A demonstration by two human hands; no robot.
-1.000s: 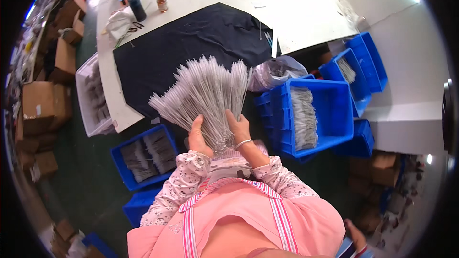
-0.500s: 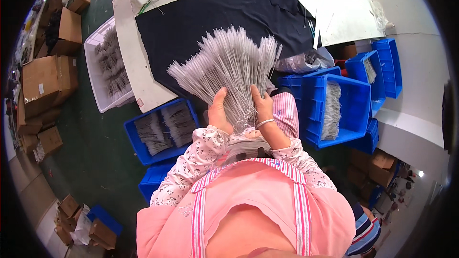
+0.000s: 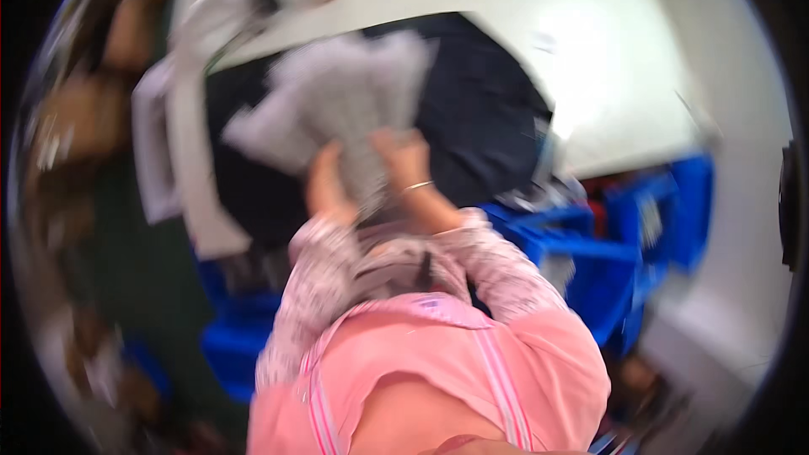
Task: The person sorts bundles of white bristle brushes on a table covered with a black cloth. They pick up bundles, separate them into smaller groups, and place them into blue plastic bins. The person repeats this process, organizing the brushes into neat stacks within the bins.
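Two hands meet at the middle of my view, and the whole picture is smeared with blur, so I can only report coarse shapes. Starting at the left, I see a pale tray-like shape [image 3: 156, 156] hanging beside the edge of the white table [image 3: 472, 25], and below it some blue bins [image 3: 227, 345] on the dark floor. Moving inward, the left hand [image 3: 324, 181] is closed against the lower left side of a fanned bundle of grey strips [image 3: 337, 109], its fingers curled up into the base of the fan. The bundle spreads upward over the dark cloth [image 3: 480, 118] that covers this part of the table. Just beside it, the right hand [image 3: 404, 160], with a thin bracelet [image 3: 415, 188] on the wrist, grips the bundle's lower right side; how the fingers lie I cannot tell through the blur. Both patterned sleeves rise from a pink apron [image 3: 438, 362]. Farther right, more blue bins [image 3: 607, 253] stand below the table's edge.
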